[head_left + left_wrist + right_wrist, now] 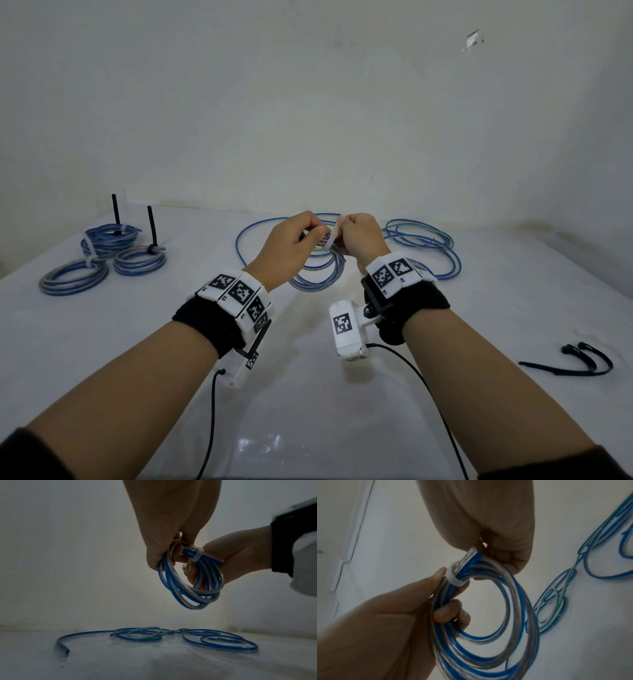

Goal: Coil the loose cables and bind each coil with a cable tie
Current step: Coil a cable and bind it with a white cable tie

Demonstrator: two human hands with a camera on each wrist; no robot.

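Note:
Both hands are raised above the white table (308,394), holding one coil (320,275) of blue and clear cable between them. My left hand (305,233) grips the coil's top, its fingers (447,612) curled through the loop. A white cable tie (330,240) wraps the bundle (197,555) right beside those fingers. My right hand (347,231) pinches the tie's upper end, with the rest of its fingers curled against the coil (488,642). The tie's head is hidden between the hands.
Three bound coils (109,236) (140,260) (73,277) lie at the far left, two with black tie tails standing up. Loose blue and green cables (421,240) sprawl behind the hands near the wall. Spare black ties (582,363) lie at the right.

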